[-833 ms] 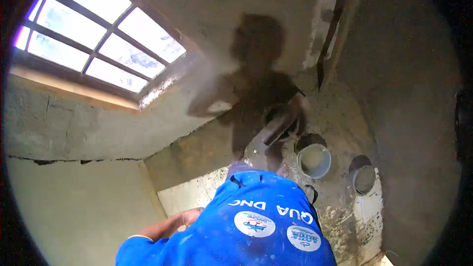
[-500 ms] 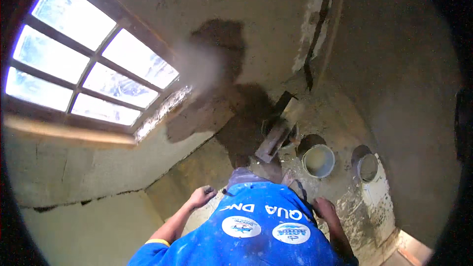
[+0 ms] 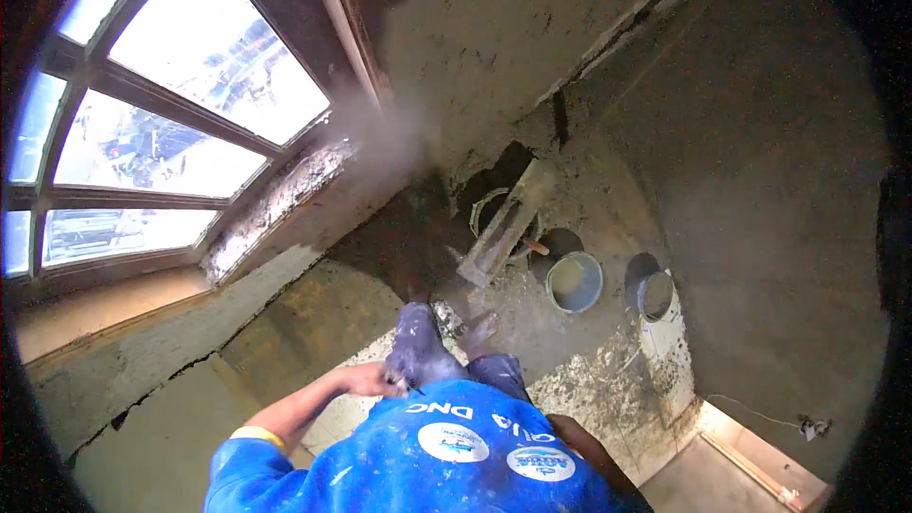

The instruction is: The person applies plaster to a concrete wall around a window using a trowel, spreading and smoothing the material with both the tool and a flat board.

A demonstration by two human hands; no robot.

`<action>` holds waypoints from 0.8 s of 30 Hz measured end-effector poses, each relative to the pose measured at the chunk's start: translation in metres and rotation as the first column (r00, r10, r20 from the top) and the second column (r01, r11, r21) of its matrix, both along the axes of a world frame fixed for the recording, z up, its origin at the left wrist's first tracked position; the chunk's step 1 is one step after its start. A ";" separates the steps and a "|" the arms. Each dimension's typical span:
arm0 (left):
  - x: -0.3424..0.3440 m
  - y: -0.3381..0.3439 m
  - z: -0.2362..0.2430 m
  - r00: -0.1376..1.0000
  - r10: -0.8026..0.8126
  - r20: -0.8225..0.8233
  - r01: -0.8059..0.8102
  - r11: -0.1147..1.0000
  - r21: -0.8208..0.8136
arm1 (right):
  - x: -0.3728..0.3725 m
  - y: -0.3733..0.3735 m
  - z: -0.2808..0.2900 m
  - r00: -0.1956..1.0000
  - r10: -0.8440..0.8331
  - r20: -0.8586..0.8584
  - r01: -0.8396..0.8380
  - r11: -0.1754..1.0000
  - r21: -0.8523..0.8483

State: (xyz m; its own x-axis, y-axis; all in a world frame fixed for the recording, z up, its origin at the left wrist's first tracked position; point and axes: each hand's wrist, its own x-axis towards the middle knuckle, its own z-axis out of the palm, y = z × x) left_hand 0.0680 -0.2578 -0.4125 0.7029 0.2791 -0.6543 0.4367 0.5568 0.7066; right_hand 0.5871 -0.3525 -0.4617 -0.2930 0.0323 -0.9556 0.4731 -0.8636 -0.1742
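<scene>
My left hand [image 3: 376, 381] is at my waist, beside the hem of my paint-spotted blue shirt [image 3: 380, 480], its fingers curled; whatever they grip is hidden. My right forearm [image 3: 584, 446] runs down my right side, with the hand hidden behind my body. Below me are my legs in grey trousers [image 3: 416, 337]. Beyond my feet a long mortar-smeared board [image 3: 494, 233] lies slanting over a dark bucket [image 3: 484, 201]. To its right stand a bucket of cloudy liquid [image 3: 575, 285] and a smaller container [image 3: 655, 294] on a pale, splattered board [image 3: 663, 361].
A barred window [image 3: 171, 133] with a crusted sill [image 3: 266, 209] is at upper left. A grey plastered wall [image 3: 779, 180] is on the right, with a thin cord and small fitting [image 3: 812, 426] low down. A light board [image 3: 760, 470] lies at lower right.
My view has swung toward the window and down, showing more of my legs. My left hand has moved to my waist; my right hand has gone out of sight behind my body.
</scene>
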 end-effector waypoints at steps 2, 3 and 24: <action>-0.003 0.002 0.024 0.998 -0.011 0.069 0.022 0.986 -0.163 | -0.011 0.020 0.037 0.999 -0.044 -0.031 0.041 0.994 -0.097; -0.005 -0.002 0.022 0.996 -0.048 0.079 0.061 0.983 -0.175 | -0.046 0.055 0.087 0.988 -0.149 -0.043 0.139 0.975 -0.175; 0.083 0.108 -0.420 0.696 -0.164 -0.699 0.588 0.689 0.423 | -0.175 0.306 -0.527 0.770 -0.391 0.504 -0.374 0.363 0.853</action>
